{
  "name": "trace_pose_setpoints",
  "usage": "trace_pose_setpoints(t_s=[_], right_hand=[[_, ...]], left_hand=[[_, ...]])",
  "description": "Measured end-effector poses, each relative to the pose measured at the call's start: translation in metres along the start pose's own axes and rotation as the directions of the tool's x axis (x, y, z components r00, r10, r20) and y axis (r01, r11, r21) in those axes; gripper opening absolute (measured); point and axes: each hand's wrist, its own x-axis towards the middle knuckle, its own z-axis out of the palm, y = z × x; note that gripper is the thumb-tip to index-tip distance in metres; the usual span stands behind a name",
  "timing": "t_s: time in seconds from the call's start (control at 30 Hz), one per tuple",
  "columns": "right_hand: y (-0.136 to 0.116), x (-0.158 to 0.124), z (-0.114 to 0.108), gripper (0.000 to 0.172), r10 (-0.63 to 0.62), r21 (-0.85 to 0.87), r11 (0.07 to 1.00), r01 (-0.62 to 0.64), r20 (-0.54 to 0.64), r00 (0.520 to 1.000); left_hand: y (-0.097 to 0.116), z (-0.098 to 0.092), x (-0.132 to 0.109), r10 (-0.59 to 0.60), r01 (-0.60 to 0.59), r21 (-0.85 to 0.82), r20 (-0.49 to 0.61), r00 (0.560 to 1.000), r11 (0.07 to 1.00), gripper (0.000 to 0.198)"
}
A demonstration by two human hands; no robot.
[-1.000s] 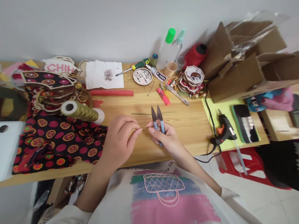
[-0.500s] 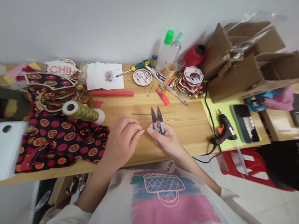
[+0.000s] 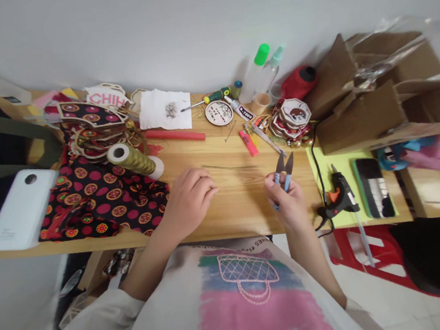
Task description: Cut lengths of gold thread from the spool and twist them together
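My right hand (image 3: 288, 202) grips a pair of small blue-handled thread snips (image 3: 284, 171), blades pointing away from me over the wooden table (image 3: 236, 205). My left hand (image 3: 190, 197) rests near the table's middle with fingers curled in a pinch; whatever they hold is too small to name. A gap of bare wood lies between the two hands. A spool of gold thread (image 3: 132, 159) lies to the left of my left hand, on black fabric with red and gold circles (image 3: 100, 200).
A black hot glue gun (image 3: 341, 199) and a phone (image 3: 371, 187) lie on a yellow-green mat at right. Cardboard boxes (image 3: 375, 99) stand behind them. Bottles (image 3: 259, 70), a screwdriver (image 3: 212, 97), octagonal ornaments (image 3: 294, 117), a red stick (image 3: 175, 135) and a white device (image 3: 20, 209) crowd the table.
My right hand has pulled away to the right with the snips, opening a gap from my left hand. The left hand stayed roughly where it was.
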Motion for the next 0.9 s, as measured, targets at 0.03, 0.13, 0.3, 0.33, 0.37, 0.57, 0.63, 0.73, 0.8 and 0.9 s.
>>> trace_pose_setpoints(t_s=[0.03, 0.13, 0.3, 0.33, 0.37, 0.57, 0.63, 0.73, 0.8, 0.9], right_hand=[[0.001, 0.000, -0.004, 0.031, -0.009, 0.001, 1.000, 0.009, -0.009, 1.000], [0.005, 0.002, -0.013, 0.027, -0.027, -0.021, 0.999, 0.026, -0.039, 0.999], [0.009, 0.005, -0.019, 0.031, -0.078, -0.156, 0.986, 0.063, -0.095, 0.992], [0.009, 0.006, -0.020, 0.032, -0.085, -0.177, 0.982, 0.067, -0.099, 0.991], [0.009, 0.007, -0.020, 0.032, -0.087, -0.195, 0.979, 0.066, -0.101, 0.991], [0.010, 0.007, -0.021, 0.030, -0.094, -0.225, 0.971, 0.077, -0.067, 0.993], [0.011, 0.007, -0.021, 0.029, -0.100, -0.217, 0.972, 0.084, -0.063, 0.993], [0.011, 0.007, -0.021, 0.029, -0.110, -0.210, 0.973, 0.094, -0.066, 0.992], [0.012, 0.007, -0.023, 0.029, -0.121, -0.207, 0.973, 0.101, -0.082, 0.989], [0.013, 0.008, -0.028, 0.030, -0.138, -0.218, 0.970, 0.105, -0.139, 0.981]], left_hand=[[-0.001, 0.001, 0.000, 0.007, -0.007, 0.008, 0.001, 1.000, 1.000, 0.014], [-0.004, 0.004, 0.001, 0.029, -0.029, 0.026, 0.009, 1.000, 0.999, 0.015], [-0.013, 0.009, 0.002, 0.011, -0.014, 0.051, 0.054, 0.998, 0.999, 0.015], [-0.015, 0.010, 0.003, 0.004, -0.008, 0.053, 0.065, 0.998, 0.999, 0.014], [-0.018, 0.010, 0.002, -0.002, -0.002, 0.053, 0.075, 0.997, 0.999, 0.014], [-0.038, 0.007, 0.001, -0.079, 0.074, 0.051, 0.093, 0.993, 0.996, 0.014], [-0.044, 0.004, 0.001, -0.108, 0.102, 0.070, 0.089, 0.990, 0.992, 0.014], [-0.050, 0.000, 0.001, -0.136, 0.126, 0.110, 0.082, 0.987, 0.986, 0.014], [-0.052, -0.001, 0.001, -0.147, 0.137, 0.126, 0.076, 0.986, 0.982, 0.014], [-0.050, -0.001, 0.001, -0.168, 0.156, 0.153, 0.065, 0.984, 0.976, 0.015]])
